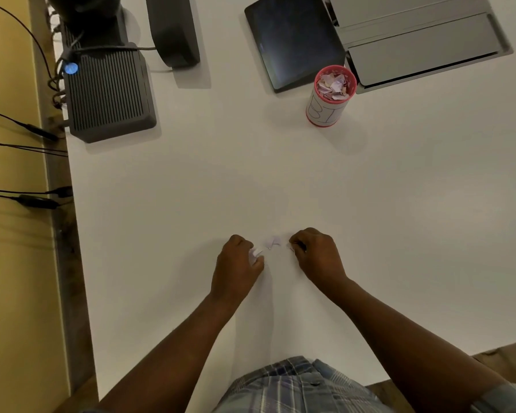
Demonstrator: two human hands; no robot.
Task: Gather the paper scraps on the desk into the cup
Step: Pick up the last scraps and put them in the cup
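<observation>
The pink-rimmed cup (330,96) sits full of paper scraps (334,84). Left hand (239,263) pinches white scraps; right hand (316,254) pinches another on the desk (191,204).

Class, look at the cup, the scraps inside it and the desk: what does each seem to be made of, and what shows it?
Cup: likely plastic, with a red rim and base; a white wrap with handwritten letters looks like paper.
Scraps in the cup: paper, crumpled and torn, matt, in pale white and pink.
Desk: smooth white top with an even, faint sheen, probably laminate or painted board; the picture cannot settle which.
</observation>
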